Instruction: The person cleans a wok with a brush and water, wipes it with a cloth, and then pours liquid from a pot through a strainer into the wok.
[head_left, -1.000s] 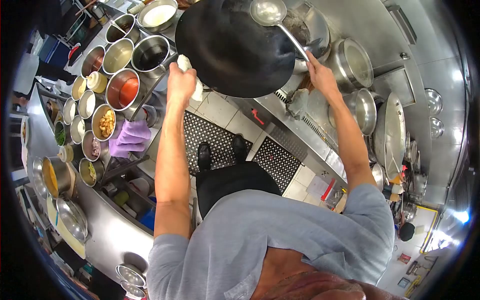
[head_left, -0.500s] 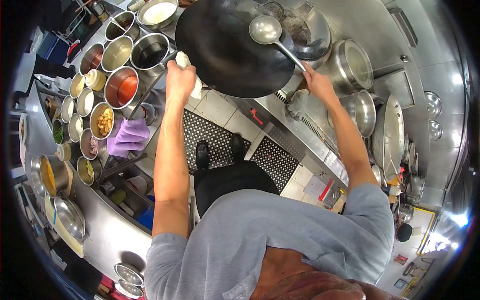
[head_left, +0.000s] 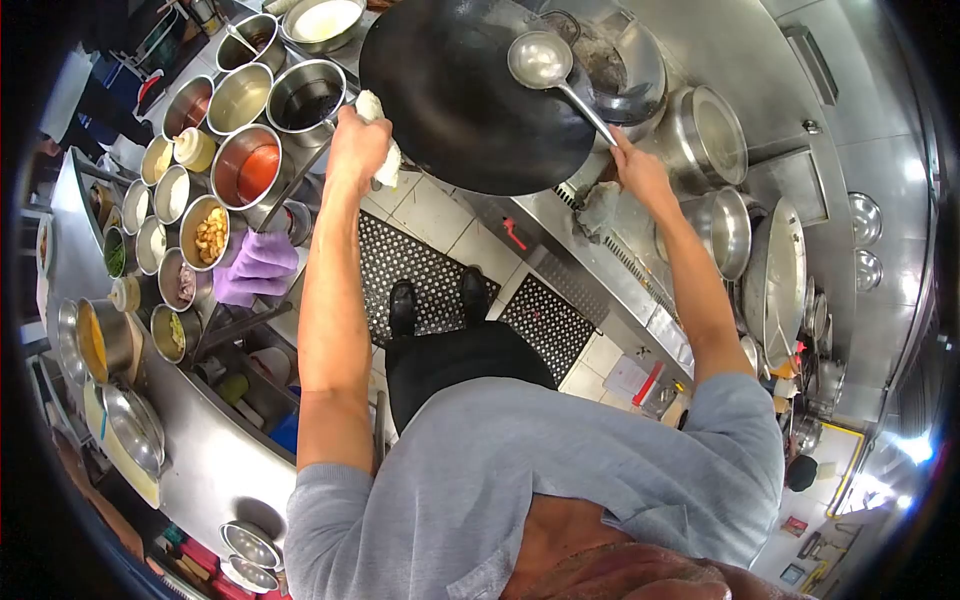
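A large black wok [head_left: 455,110] is tilted at the top middle, its dark surface turned toward me. My left hand [head_left: 358,152] is closed round a folded white cloth [head_left: 388,165] right at the wok's left edge. My right hand [head_left: 640,168] grips the handle of a steel ladle [head_left: 540,62]. The ladle's round bowl overlaps the upper right of the wok in this view. Behind the ladle, a steel burner ring [head_left: 645,75] surrounds a dark, crusted hollow.
Left of my hand stand steel pots of sauces, including a red sauce [head_left: 258,172] and a pot of browned pieces [head_left: 211,236]. A purple cloth [head_left: 256,268] hangs beside them. Steel pots [head_left: 720,135] line the stove's right side. A perforated mat [head_left: 425,275] lies underfoot.
The wok, the cloth and the ladle have shifted slightly to the right in view. Both hands keep their grips. Another person's arm now shows at the lower left edge.
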